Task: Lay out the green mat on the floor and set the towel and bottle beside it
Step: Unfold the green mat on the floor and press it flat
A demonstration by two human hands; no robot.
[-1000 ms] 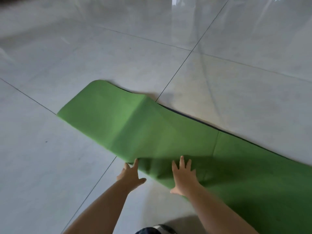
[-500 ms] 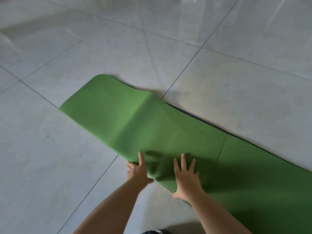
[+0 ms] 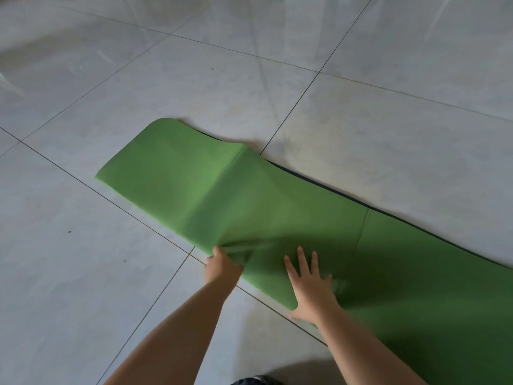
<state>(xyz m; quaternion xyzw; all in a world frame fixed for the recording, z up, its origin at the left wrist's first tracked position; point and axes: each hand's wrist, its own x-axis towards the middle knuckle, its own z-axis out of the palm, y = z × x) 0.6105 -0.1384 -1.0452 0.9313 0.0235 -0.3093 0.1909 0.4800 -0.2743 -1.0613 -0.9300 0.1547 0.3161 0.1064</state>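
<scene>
The green mat [image 3: 249, 195] lies unrolled on the tiled floor, running from the far left to the near right, with fold creases across it and its far end slightly raised. My left hand [image 3: 222, 266] pinches the mat's near edge, and the mat bunches into wrinkles at my fingers. My right hand [image 3: 311, 286] presses flat on the mat with its fingers spread, just right of the left hand. No towel or bottle is in view.
Large glossy grey floor tiles [image 3: 388, 134] with dark grout lines surround the mat. A dark bit of my clothing [image 3: 255, 380] shows at the bottom edge.
My left hand went from lying flat at the mat's near edge to pinching it, and wrinkles have formed there. My right hand stays flat on the mat.
</scene>
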